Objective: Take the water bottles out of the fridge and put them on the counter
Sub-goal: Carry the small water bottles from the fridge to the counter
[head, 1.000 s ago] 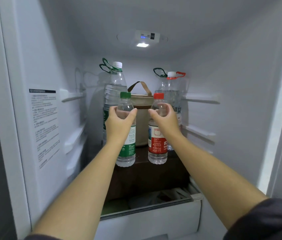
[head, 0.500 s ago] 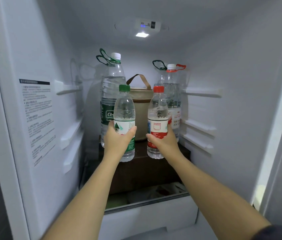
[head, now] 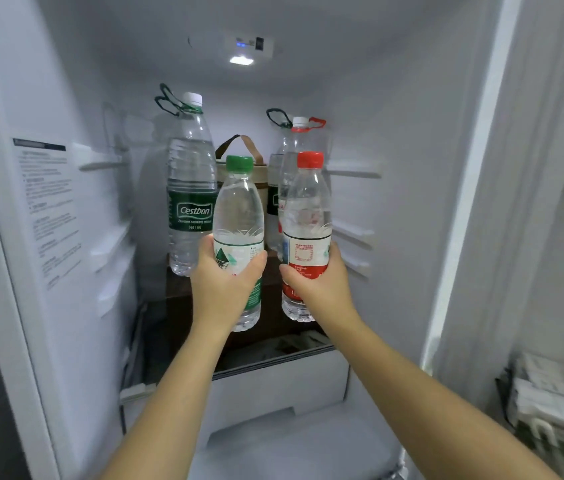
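Since a moment ago both small bottles have come up off the dark fridge shelf (head: 273, 327) and nearer the camera, so the removal is underway; the table is not in view. The left hand (head: 223, 289) has its fingers wrapped around the clear green-capped water bottle (head: 239, 216), the right hand (head: 320, 285) around the clear red-capped, red-labelled water bottle (head: 306, 216). Both are upright, arms outstretched. Two large clear bottles (head: 190, 188) remain behind, flanking a beige bag (head: 239, 157).

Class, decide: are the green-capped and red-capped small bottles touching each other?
Apart. The head view shows fridge background between the green-capped bottle and the red-capped bottle.
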A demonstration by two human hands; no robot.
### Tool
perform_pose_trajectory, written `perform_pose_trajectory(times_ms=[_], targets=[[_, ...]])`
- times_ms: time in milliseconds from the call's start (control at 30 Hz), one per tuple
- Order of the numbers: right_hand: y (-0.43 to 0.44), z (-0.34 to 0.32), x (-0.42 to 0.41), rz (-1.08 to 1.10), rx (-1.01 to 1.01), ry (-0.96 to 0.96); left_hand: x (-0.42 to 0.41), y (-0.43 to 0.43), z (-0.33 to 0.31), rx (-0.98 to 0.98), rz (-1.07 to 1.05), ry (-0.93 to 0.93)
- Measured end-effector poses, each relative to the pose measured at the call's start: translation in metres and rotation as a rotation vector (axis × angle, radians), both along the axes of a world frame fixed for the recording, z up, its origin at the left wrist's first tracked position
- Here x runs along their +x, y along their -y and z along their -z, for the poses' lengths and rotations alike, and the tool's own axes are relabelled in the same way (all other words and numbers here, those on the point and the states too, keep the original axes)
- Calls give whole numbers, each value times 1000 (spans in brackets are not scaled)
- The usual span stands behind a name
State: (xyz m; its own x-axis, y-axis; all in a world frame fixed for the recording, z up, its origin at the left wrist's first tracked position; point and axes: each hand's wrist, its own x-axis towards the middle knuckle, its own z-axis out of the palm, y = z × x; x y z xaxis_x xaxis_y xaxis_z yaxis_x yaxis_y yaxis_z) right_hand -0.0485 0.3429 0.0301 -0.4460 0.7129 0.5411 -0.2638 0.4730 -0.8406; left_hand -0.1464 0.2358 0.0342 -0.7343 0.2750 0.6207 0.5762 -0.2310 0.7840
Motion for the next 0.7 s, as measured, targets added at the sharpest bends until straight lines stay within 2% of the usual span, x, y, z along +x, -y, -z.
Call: perform_pose_trajectory(times_ms=[367, 700], targets=[[57, 4, 150, 14, -14, 27, 127, 52, 22, 3, 163, 47], [112, 26, 311, 159, -17, 54, 275, 94, 39, 8, 381, 59]])
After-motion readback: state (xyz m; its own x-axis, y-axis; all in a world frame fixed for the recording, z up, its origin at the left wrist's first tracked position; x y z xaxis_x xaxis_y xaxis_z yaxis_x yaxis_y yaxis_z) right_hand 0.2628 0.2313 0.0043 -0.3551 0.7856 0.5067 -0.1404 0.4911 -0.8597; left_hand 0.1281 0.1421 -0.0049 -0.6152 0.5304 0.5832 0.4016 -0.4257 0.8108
